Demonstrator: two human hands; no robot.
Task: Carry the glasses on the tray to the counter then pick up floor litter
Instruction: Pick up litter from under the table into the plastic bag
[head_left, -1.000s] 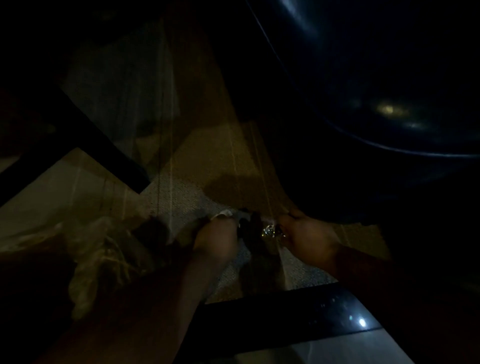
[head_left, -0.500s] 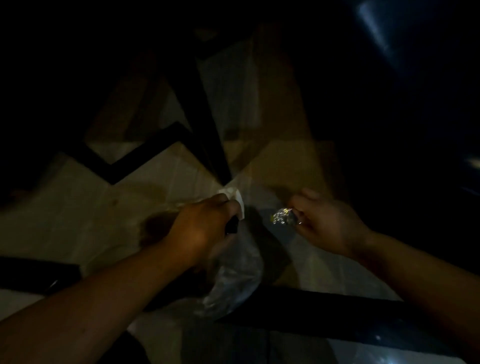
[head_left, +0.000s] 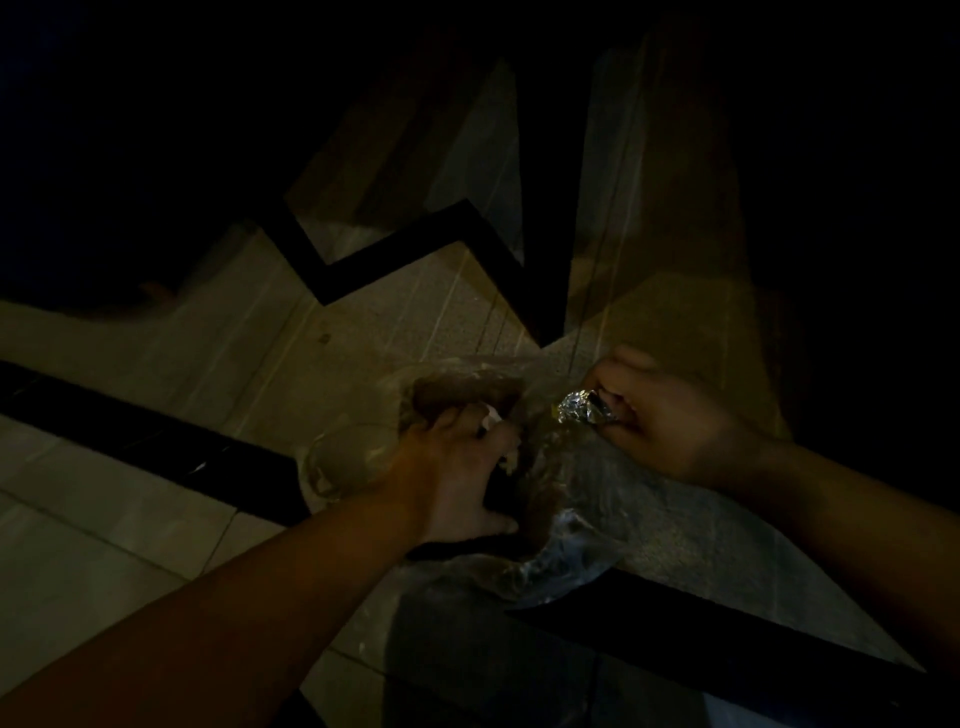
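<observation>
Foil scrap (head_left: 584, 413) sits pinched in the right hand (head_left: 670, 421), just right of the clear bag (head_left: 571, 519). Left hand (head_left: 457, 478) grips the bag's mouth, so the drop goes leftward and down.

Dim floor (head_left: 363, 332) left of the hands is bare — free to pass. Clear plastic bag (head_left: 576, 525) fills the gap between hands; black bars (head_left: 156, 441) cross the floor — too dark beyond.

A dim indoor room, kind unclear, is showing: pale tiled floor (head_left: 130, 519) with black inlaid bands (head_left: 156, 441) is lying beneath the fingers (head_left: 452, 421).
</observation>
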